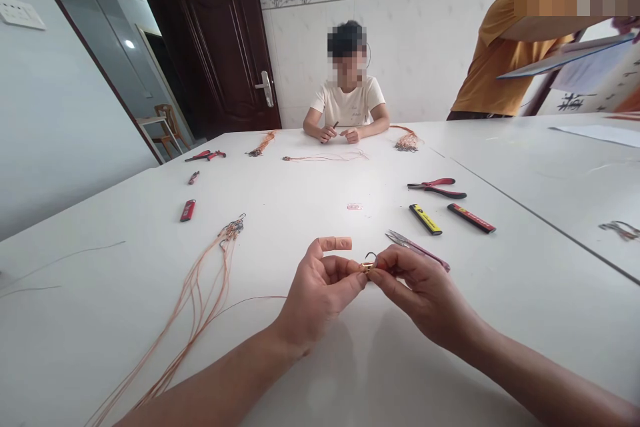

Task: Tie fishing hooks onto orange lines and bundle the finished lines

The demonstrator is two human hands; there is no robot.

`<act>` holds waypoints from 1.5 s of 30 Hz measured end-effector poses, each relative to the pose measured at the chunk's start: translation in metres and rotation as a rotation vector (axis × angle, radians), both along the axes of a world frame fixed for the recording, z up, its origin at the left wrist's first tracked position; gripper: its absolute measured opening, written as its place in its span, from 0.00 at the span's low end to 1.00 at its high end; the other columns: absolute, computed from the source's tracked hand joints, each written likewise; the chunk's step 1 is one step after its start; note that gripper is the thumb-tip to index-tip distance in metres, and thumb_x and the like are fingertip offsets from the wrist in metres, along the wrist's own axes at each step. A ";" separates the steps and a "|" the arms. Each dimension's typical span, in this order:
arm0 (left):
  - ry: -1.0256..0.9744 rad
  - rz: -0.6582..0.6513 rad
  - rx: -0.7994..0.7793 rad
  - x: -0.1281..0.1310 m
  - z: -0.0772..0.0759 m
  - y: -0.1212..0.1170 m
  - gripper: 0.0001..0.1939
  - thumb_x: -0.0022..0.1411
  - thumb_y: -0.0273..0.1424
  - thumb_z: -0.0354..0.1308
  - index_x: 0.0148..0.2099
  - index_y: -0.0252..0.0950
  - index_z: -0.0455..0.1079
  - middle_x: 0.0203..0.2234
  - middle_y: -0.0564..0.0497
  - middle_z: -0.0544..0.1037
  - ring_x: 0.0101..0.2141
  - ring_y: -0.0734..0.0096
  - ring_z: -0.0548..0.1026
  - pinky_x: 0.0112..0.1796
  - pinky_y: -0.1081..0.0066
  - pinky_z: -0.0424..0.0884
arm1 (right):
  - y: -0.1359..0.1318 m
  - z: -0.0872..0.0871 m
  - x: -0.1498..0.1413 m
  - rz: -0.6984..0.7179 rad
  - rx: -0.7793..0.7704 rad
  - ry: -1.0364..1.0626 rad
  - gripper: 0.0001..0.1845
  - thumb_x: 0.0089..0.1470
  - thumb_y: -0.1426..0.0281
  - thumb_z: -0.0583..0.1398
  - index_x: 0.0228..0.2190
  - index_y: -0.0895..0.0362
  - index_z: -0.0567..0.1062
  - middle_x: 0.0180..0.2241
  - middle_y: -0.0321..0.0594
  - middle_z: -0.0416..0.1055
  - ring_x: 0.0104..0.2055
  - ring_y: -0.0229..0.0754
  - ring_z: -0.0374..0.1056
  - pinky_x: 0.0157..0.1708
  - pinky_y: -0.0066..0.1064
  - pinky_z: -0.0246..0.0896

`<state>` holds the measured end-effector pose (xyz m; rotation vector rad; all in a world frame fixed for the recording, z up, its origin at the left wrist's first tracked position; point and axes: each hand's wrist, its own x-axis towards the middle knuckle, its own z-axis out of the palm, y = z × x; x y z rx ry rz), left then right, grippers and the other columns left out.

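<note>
My left hand (325, 283) and my right hand (420, 283) meet above the white table (310, 373), thumbs and fingers pinched together. Between the fingertips is a small fishing hook (371, 255), its dark bend pointing up, with a gold-coloured metal piece (367, 267) below it. Fingers hide the rest of both. My left index finger is raised, wrapped in tan tape or a cot. An orange fishing line (255, 299) runs leftward from my left hand. Pink-handled scissors (425, 251) lie just beyond my right hand, partly covered by it.
A bundle of hooks (233, 230) on orange lines lies left. Yellow (425, 219) and red-black (471, 218) sticks and red pliers (437, 187) lie ahead right; a red lighter (188, 210) is left. A seated person (347, 107) works opposite; another person (500, 53) stands right.
</note>
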<state>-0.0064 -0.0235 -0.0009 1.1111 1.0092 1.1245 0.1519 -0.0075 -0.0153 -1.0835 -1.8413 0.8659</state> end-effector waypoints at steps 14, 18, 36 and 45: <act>0.069 0.030 0.087 0.003 -0.002 -0.002 0.15 0.53 0.27 0.57 0.43 0.39 0.57 0.25 0.56 0.70 0.25 0.81 0.66 0.28 0.77 0.62 | 0.008 0.003 0.008 -0.025 0.136 -0.167 0.07 0.48 0.72 0.54 0.20 0.56 0.63 0.20 0.32 0.62 0.23 0.32 0.57 0.22 0.25 0.55; 0.090 0.075 0.095 -0.001 0.000 0.002 0.16 0.52 0.27 0.57 0.43 0.39 0.57 0.25 0.56 0.71 0.24 0.81 0.65 0.26 0.77 0.61 | 0.019 -0.001 0.025 -0.026 0.269 -0.349 0.07 0.51 0.71 0.52 0.33 0.55 0.69 0.31 0.38 0.68 0.33 0.38 0.63 0.28 0.28 0.61; 0.114 0.145 0.091 -0.009 0.004 0.005 0.15 0.52 0.29 0.57 0.43 0.39 0.60 0.23 0.56 0.72 0.26 0.79 0.68 0.27 0.77 0.64 | 0.023 -0.017 0.013 -0.025 0.166 -0.432 0.14 0.57 0.63 0.46 0.27 0.57 0.66 0.25 0.38 0.64 0.28 0.39 0.62 0.25 0.30 0.56; 0.098 0.130 0.056 -0.009 0.003 0.005 0.16 0.51 0.29 0.58 0.42 0.39 0.60 0.22 0.56 0.72 0.26 0.78 0.68 0.27 0.76 0.63 | 0.003 0.000 0.007 0.197 -0.560 0.247 0.16 0.54 0.55 0.50 0.32 0.56 0.65 0.25 0.33 0.60 0.21 0.30 0.54 0.18 0.22 0.49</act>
